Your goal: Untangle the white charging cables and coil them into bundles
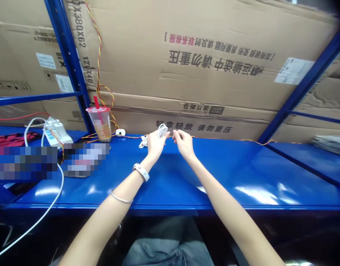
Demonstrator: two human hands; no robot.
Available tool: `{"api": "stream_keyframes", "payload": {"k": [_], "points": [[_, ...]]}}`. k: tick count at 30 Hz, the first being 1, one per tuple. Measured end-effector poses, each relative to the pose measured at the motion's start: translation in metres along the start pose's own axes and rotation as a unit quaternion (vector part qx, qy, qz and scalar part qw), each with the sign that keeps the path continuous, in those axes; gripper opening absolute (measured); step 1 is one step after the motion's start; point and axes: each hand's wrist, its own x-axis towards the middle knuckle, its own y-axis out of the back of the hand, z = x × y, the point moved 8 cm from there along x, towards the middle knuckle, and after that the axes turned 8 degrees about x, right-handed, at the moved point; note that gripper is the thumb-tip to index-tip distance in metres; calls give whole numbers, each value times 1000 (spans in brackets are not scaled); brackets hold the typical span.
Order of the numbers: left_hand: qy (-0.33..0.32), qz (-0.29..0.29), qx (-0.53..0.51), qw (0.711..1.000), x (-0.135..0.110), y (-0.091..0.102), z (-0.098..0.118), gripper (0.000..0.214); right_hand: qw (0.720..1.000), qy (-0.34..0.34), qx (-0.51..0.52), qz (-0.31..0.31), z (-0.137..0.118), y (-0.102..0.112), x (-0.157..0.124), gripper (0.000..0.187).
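Holding a white cable coil [162, 130] at the fingertips, the left hand [155, 145] stands raised above the blue steel shelf [214, 177], and a lower loop of the cable [143, 142] hangs just beside it, near the shelf surface. The right hand [184, 144] stands just beside the left, with the thumb and forefinger [175, 136] pinched together. Whether they clamp a thin strand cannot be determined from this view. The hands are close but not touching.

Note the following items on the shelf: a twisted red-and-yellow wire [170, 136] running along the back edge, a small white plug [120, 132], a plastic cup with a red straw [101, 123], and a white electrical unit [57, 133] with a thick white cable [42, 207] leading down past the shelf front. Pixelated areas hide the items left of the hands. A white wristband [141, 172] and a thin bangle [121, 198] are worn on the left arm. Cardboard cartons [203, 62] fill the shelf behind.
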Motion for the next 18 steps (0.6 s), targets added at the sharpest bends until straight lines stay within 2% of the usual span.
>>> {"api": "stream_keyframes", "payload": {"k": [4,9,12,16,18], "points": [[46,-27,-110,993,2,-6,-5,26,999,-8,28,-13,-1,-2,1,48],[133,-61,-224,964,4,-11,-14,31,990,-45,128,-37,3,-14,2,57],[145,-50,-220,963,5,-7,-15,25,989,-47,131,-50,4,-14,3,57],[117,-28,-158,980,11,1,-13,22,995,-35,71,-65,3,-2,9,57],[103,-21,-139,985,15,3,-14,22,992,-38,51,-111,1,-1,9,57]]}}
